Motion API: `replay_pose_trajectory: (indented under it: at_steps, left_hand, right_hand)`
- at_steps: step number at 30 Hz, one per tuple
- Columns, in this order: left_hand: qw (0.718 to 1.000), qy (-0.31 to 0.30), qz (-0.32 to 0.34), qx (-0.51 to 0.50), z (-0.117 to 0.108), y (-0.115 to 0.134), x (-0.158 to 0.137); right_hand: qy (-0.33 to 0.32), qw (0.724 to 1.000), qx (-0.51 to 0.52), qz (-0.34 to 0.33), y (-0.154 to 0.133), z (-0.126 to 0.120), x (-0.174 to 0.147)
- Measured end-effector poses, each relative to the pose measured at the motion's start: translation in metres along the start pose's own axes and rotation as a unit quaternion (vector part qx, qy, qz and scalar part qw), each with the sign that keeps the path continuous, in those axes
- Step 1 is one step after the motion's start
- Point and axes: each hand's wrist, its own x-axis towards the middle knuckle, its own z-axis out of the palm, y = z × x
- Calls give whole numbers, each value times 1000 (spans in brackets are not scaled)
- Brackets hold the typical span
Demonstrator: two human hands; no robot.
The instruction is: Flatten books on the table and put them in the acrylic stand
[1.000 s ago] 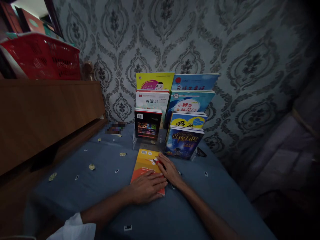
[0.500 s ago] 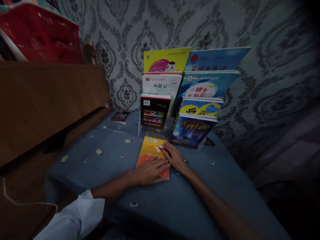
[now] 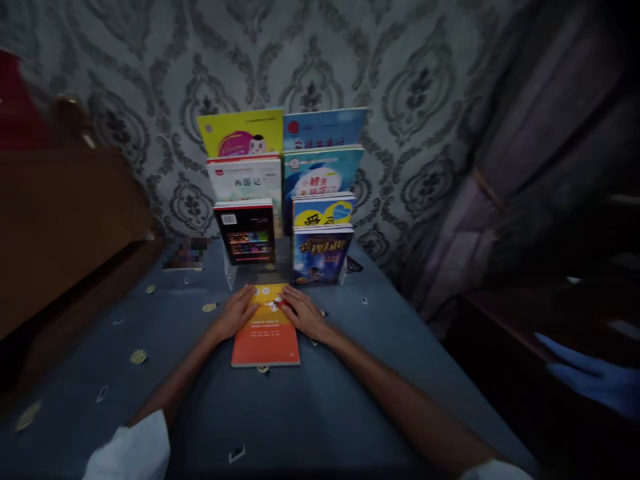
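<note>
- Orange book [image 3: 265,343] flat on the worktop [image 3: 360,380], just in front of the clear rack [image 3: 260,273]; left hand [image 3: 237,313] & right hand [image 3: 306,317] flank its upper half, prob. to steady it.
- Fingers [image 3: 295,297] open, lightly bent over the edges, no wrap-round grip.
- Rack's books [image 3: 320,257] stand in tiers, presumably so each title shows; rear covers part-hidden.
- Orange book's far corners part-covered; small print blurry. Pixelated patch [image 3: 185,253], L: can't ID. Dark thing [image 3: 354,265] by rack, R: ditto.

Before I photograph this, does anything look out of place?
The black book at the front left of the rack shows its barcode, while the white book behind it and dark blue book beside it show titles. The flat orange book looks fine.
</note>
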Motion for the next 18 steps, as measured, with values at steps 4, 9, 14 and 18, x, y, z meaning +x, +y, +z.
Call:
replay_pose_trajectory:
  at_steps: [4,9,14,18]
  left_hand:
    - [998,47,21,-26,13,-15,6]
    - [996,76,24,-44,19,-15,4]
    - [994,93,25,-43,17,-12,5]
    - [994,99,18,-32,17,-10,4]
  right_hand:
    - [0,1000,-11,8,-7,-7,0]
    - [-15,1000,-9,19,-13,-13,-1]
    - [-19,999,-7,27,-15,-16,-1]
    - [-21,999,-9,28,-15,-15,0]
